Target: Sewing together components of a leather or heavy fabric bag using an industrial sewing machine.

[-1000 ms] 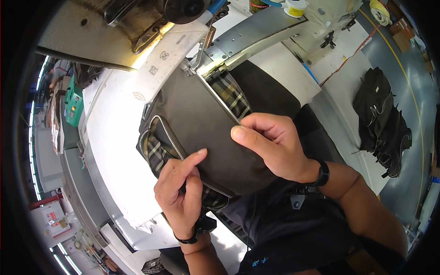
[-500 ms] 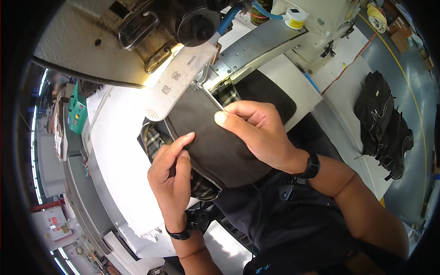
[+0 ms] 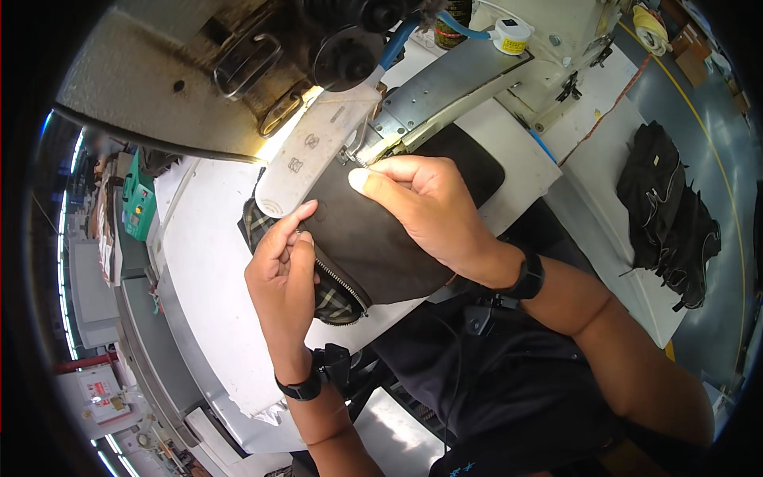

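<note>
A dark brown leather-like pouch (image 3: 381,262) lies under the needle area of a sewing machine (image 3: 191,87). Along its left side runs a metal zipper (image 3: 342,278), with plaid lining (image 3: 335,305) showing beyond the teeth. My left hand (image 3: 280,278) pinches that zipped edge between thumb and fingers, beside the white rounded guard (image 3: 306,151). Close to the presser foot (image 3: 350,153), my right hand (image 3: 433,208) is closed, thumb against index finger, on the pouch's far edge. The stitching point is partly hidden by the guard and my fingers.
The machine's grey metal arm (image 3: 445,87) reaches toward the upper right, where a small white round container (image 3: 510,34) stands. Dark pieces with zippers (image 3: 656,215) lie in a heap at the right. A green box (image 3: 139,199) is at the far left.
The pouch has moved away from me, farther under the machine. My right hand has gone up and left with it, toward the presser foot; my left hand has shifted slightly up and left.
</note>
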### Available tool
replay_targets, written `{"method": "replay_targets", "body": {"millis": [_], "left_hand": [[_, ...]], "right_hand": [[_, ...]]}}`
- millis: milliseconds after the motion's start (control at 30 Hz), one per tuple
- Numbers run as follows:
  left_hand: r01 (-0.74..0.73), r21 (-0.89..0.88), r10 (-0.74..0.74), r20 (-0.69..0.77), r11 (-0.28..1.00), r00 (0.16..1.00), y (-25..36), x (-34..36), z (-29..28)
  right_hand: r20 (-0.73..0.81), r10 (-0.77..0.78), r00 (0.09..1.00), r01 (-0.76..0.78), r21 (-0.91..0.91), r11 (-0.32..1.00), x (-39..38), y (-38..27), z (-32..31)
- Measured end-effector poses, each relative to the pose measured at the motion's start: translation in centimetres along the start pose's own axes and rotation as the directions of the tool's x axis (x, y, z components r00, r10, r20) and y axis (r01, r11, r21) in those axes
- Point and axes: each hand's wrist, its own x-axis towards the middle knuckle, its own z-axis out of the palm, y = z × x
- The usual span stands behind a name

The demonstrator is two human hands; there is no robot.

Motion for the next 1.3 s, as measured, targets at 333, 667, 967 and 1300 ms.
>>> {"method": "replay_targets", "body": {"millis": [333,667,967,1300], "left_hand": [[0.01,-0.067,-0.008,0.023,0.998,1.0,-0.6,1.3,-0.3],[-0.037,-0.018,0.036,-0.021,0.999,0.999,-1.4,1.8,-0.3],[-0.208,0.434,0.322,-0.207,0.877,0.924,0.0,-1.6,2.1],[-0.492,0.482,0.604,-0.101,0.725,0.79,1.5,-8.5,8.0]], "right_hand": [[-0.014,-0.076,0.997,0.076,-0.003,0.997,-0.4,-0.1,-0.3],[0.394,0.033,0.919,0.148,-0.419,0.896,0.9,-1.8,-5.1],[0.329,-0.501,0.8,0.597,-0.515,0.615,-3.7,1.4,-7.3],[0.238,-0.545,0.804,0.593,-0.375,0.713,-5.0,1.9,-5.7]]}}
